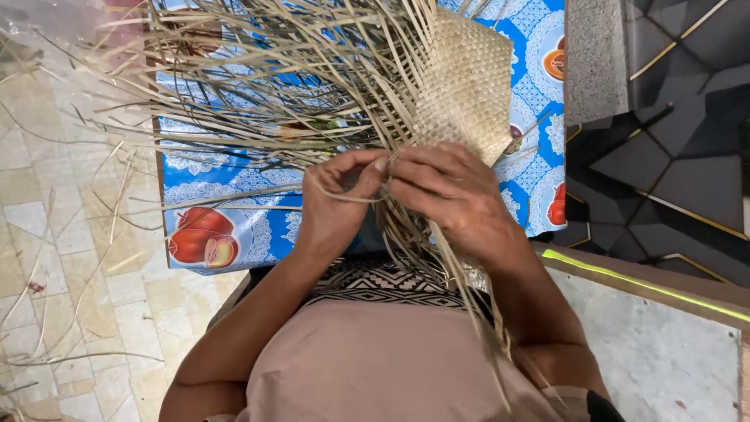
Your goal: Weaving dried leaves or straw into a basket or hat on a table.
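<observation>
A partly woven mat (467, 78) of pale dried leaf strips lies over a low table, its finished square patch at the upper right. Loose unwoven strips (266, 86) fan out from it to the left. My left hand (337, 197) pinches a thin strip at the mat's near edge, thumb and fingers closed on it. Beside it, my right hand (457, 195) touches the left one and grips strips at the same edge. More strips (461, 289) hang down over my lap between my forearms.
The table carries a blue cloth (234, 234) printed with red fruit. Pale floor tiles (55, 234) with stray strips lie on the left. Dark patterned flooring (672, 141) and a grey slab (656, 352) are on the right.
</observation>
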